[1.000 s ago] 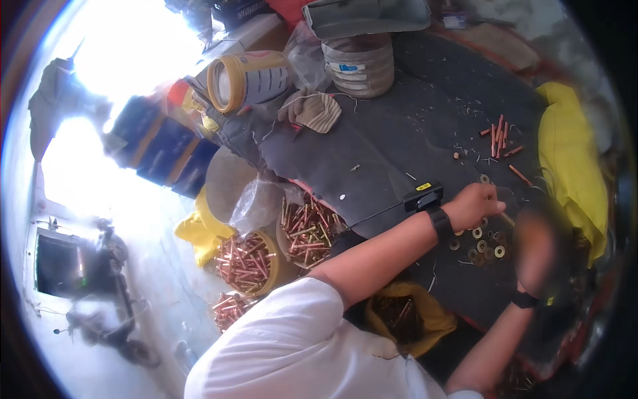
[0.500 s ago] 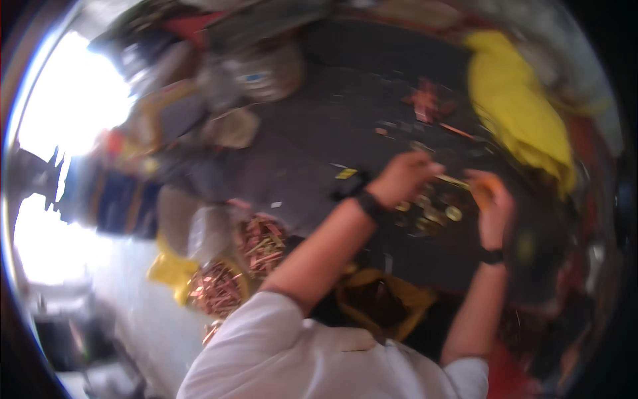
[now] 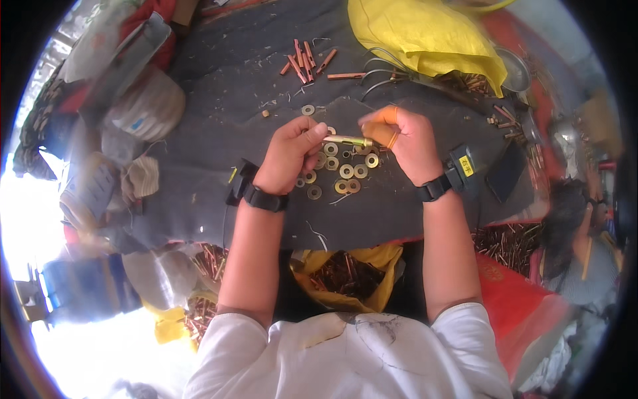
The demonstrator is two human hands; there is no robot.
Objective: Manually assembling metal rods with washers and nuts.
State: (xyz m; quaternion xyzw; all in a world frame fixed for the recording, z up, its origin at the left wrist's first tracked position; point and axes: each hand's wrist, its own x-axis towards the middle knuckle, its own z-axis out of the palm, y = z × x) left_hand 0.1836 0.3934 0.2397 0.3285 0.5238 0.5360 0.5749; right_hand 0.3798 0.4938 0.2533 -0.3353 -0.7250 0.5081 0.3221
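My left hand point(image 3: 294, 151) is closed, thumb and fingers pinching one end of a shiny brass-coloured metal rod point(image 3: 347, 139). The rod lies roughly level between my two hands. At its other end are the bent fingers of my right hand point(image 3: 411, 143), with orange covers on the thumb and a finger; they appear to close on the rod's tip, though the exact contact is partly hidden. Below the rod, several flat round metal washers point(image 3: 347, 171) lie loose on the dark cloth point(image 3: 219, 133). One washer point(image 3: 308, 110) sits apart, beyond my left hand.
Copper-coloured tubes point(image 3: 304, 63) lie farther off. A yellow sack point(image 3: 432, 40) and a curved-tined metal tool point(image 3: 392, 73) are at the far right. Near my body stands an open yellow bag point(image 3: 382, 292) of metal pieces. Bags and a tub point(image 3: 149, 106) crowd the left.
My view has swung to the right and steadied, so the hands appear farther left and higher. The brass-coloured rod is still between them.
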